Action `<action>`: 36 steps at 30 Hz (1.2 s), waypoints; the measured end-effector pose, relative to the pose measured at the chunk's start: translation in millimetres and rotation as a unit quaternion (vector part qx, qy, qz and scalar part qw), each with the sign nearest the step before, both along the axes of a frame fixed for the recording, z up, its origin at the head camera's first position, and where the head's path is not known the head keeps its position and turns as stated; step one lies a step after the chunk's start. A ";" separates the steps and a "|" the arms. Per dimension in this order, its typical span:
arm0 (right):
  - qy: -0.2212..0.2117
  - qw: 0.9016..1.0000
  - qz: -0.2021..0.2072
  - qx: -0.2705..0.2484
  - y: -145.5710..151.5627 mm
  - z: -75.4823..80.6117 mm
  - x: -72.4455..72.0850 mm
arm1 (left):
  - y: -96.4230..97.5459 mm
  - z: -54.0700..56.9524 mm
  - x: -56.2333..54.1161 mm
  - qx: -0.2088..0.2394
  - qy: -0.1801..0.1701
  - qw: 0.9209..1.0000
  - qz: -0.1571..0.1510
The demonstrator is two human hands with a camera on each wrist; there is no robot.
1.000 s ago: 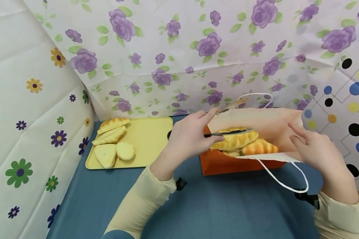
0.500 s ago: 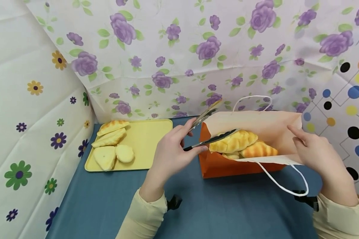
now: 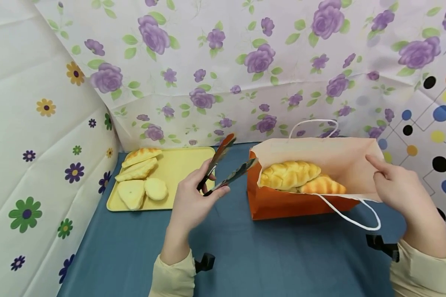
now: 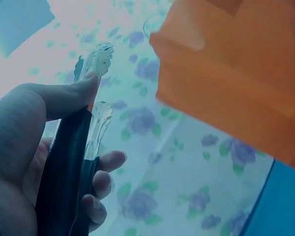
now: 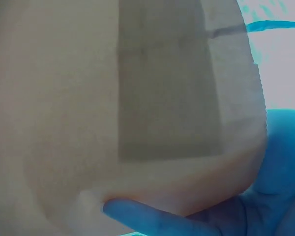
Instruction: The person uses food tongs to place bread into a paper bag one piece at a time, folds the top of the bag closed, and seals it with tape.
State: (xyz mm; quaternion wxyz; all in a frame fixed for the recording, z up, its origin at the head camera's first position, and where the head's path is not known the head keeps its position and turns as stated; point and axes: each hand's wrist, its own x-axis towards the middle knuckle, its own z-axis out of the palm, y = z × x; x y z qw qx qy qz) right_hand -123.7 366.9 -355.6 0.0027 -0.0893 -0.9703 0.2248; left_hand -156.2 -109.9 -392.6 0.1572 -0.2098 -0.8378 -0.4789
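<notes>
My left hand [image 3: 189,204] grips a pair of tongs [image 3: 233,176] between the tray and the bag. Their two arms are spread, with nothing between the tips. In the left wrist view, the fingers wrap the tongs' black handles [image 4: 64,167] below clear scalloped ends. An orange paper bag [image 3: 301,208] with a pale inside stands with its mouth wide. Inside lie a braided bread loaf [image 3: 291,175] and a browner ridged bread roll [image 3: 323,185]. My right hand [image 3: 405,192] holds the bag's right side by its rim; in the right wrist view a digit [image 5: 152,219] lies against the pale inner wall.
A yellow tray [image 3: 186,169] on the left bears several breads: two long pieces [image 3: 137,169], a triangular piece [image 3: 131,194] and a round one [image 3: 155,189]. White cord handles [image 3: 347,220] loop from the bag. Patterned sheets [image 3: 200,62] enclose the blue tabletop [image 3: 275,255].
My left hand has drawn the tongs out from over the bag and moved left, toward the tray. My right hand stays at the bag's right side, and the breads stay inside.
</notes>
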 end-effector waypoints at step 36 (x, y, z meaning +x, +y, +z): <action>0.041 0.995 -0.071 -0.049 -10.8 -13.2 14.2 | -116.8 -71.1 35.2 -0.095 -0.204 0.941 0.253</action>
